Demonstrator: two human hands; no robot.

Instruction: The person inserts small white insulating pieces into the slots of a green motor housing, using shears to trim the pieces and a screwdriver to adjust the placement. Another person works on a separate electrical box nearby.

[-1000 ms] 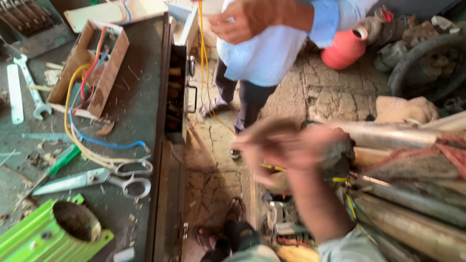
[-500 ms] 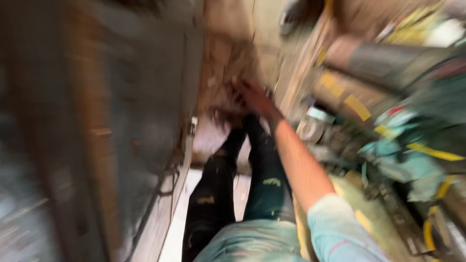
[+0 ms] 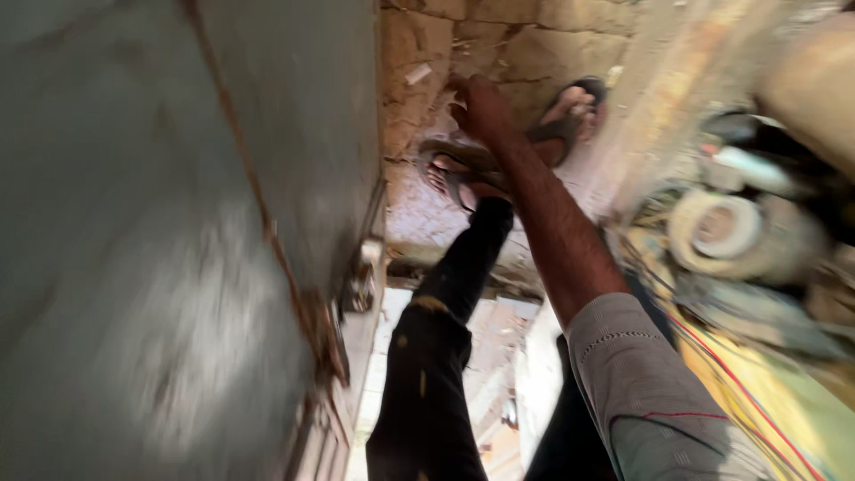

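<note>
1. I see my right hand [image 3: 481, 111] reaching down to the stone floor [image 3: 427, 62], just above a sandal [image 3: 459, 160].
2. Its fingers are blurred; I cannot tell their state.
3. My left hand is out of view.

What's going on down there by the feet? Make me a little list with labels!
view: head camera looking steeply down, blurred
right hand: stretched down to the stone floor, next to the sandalled feet; whether it holds anything cannot be told
left hand: not in view
left foot: in a dark sandal, under the forearm
right foot: in a dark sandal, beside the hand
legs: dark trousers
sleeve: grey
left side: grey metal cabinet wall
right side: round metal part, coloured wires
</note>
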